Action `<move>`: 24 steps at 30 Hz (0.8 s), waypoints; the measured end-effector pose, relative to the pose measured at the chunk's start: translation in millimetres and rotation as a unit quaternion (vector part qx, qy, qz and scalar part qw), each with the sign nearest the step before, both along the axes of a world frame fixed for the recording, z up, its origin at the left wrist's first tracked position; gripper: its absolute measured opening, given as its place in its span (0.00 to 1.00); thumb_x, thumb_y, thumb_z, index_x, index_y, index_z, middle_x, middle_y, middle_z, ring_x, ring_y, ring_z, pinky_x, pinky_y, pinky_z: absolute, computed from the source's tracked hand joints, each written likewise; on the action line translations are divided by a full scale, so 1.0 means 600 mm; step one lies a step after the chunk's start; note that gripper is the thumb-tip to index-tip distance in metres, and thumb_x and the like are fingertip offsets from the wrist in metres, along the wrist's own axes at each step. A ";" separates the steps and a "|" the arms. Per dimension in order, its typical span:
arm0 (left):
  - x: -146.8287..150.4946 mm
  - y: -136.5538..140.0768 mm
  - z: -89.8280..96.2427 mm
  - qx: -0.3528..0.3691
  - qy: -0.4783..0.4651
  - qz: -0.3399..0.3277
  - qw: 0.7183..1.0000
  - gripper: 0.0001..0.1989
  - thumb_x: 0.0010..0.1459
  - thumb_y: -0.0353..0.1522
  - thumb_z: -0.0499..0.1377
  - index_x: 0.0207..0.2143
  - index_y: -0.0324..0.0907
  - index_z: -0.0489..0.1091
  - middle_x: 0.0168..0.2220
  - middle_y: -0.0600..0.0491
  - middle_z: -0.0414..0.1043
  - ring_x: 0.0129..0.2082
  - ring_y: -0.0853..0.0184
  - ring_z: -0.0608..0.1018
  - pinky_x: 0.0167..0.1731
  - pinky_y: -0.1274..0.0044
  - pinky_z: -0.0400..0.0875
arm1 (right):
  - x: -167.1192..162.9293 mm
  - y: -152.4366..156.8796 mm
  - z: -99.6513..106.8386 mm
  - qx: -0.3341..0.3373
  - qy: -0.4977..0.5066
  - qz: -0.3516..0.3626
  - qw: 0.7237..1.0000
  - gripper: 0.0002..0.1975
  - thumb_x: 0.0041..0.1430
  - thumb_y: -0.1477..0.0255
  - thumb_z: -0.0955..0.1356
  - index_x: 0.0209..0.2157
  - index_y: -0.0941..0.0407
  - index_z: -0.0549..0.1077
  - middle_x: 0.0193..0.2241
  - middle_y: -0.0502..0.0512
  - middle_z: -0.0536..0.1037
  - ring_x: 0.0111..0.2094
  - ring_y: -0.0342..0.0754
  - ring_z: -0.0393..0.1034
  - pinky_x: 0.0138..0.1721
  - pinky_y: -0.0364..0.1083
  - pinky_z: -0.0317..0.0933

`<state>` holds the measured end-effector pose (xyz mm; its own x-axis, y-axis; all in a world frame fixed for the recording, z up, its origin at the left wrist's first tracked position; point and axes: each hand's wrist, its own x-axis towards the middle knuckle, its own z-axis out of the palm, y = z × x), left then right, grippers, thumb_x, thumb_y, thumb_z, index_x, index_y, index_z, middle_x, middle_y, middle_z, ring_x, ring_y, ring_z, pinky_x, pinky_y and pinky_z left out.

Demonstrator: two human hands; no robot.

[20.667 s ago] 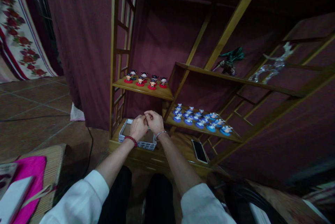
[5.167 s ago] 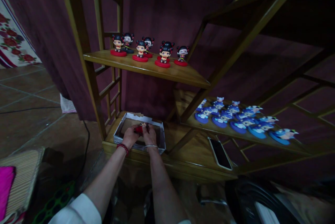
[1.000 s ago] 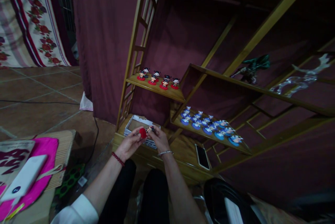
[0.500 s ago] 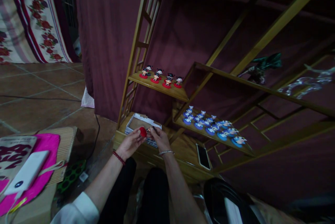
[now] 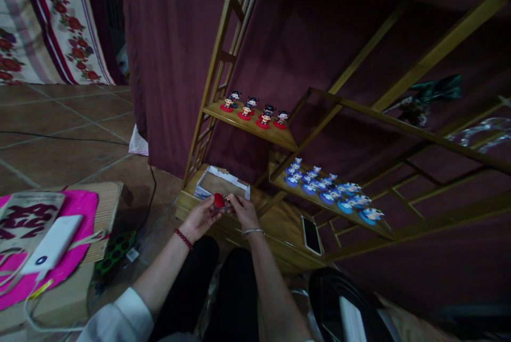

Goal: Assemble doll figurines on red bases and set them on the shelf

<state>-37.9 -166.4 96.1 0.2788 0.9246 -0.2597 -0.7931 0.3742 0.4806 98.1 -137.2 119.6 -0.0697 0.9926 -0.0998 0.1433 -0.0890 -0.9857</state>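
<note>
Between thumb and fingers, my left hand (image 5: 202,218) grips a round red base (image 5: 219,200), its flat side toward me. My right hand (image 5: 244,212) is closed on a small figurine (image 5: 227,201) right beside that base; fingers cover most of it, and I cannot tell whether the two parts are joined. Just beyond both hands lies an open shallow white box (image 5: 207,178) on the lower shelf. Above it, several black-haired figurines (image 5: 247,111) on red bases stand on a small wooden shelf (image 5: 223,116).
Several figurines on blue and purple bases (image 5: 310,186) fill a shelf to the right. A phone (image 5: 311,235) lies on the lower board (image 5: 279,223). At left, a white power bank (image 5: 54,243) rests on a pink cloth (image 5: 88,209). A black bag (image 5: 329,299) sits at bottom right.
The view has shifted slightly, so the shelves appear farther right and higher. Both hands stay together in front of the box, still holding the red base and figurine.
</note>
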 end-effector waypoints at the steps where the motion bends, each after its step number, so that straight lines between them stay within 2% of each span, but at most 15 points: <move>1: -0.001 -0.001 -0.003 -0.003 0.000 -0.003 1.000 0.08 0.53 0.33 0.55 0.35 0.38 0.67 0.29 0.50 0.72 0.27 0.71 0.74 0.28 0.80 0.66 | 0.000 -0.001 -0.003 -0.002 0.001 0.004 1.000 0.19 0.43 0.55 0.66 0.26 0.58 0.71 0.20 0.50 0.73 0.20 0.40 0.64 0.21 0.40 0.58; 12: -0.004 -0.008 -0.024 -0.027 0.004 0.009 1.000 0.08 0.53 0.31 0.55 0.36 0.38 0.68 0.30 0.50 0.72 0.27 0.72 0.74 0.26 0.82 0.65 | -0.006 -0.005 -0.016 -0.001 -0.003 0.030 1.000 0.16 0.43 0.60 0.68 0.29 0.59 0.71 0.24 0.51 0.74 0.24 0.42 0.67 0.25 0.41 0.61; 24: -0.005 -0.006 -0.031 0.016 -0.016 0.023 0.999 0.14 0.49 0.26 0.59 0.40 0.37 0.69 0.33 0.48 0.73 0.28 0.72 0.74 0.25 0.83 0.64 | -0.006 -0.004 -0.021 0.031 -0.016 0.047 0.998 0.17 0.44 0.62 0.68 0.35 0.57 0.70 0.24 0.49 0.74 0.25 0.43 0.69 0.28 0.42 0.63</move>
<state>-41.0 -170.1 77.6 0.2441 0.9442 -0.2210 -0.8239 0.3221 0.4664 94.5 -139.5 107.1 -0.1613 0.9860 -0.0413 0.1800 -0.0118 -0.9836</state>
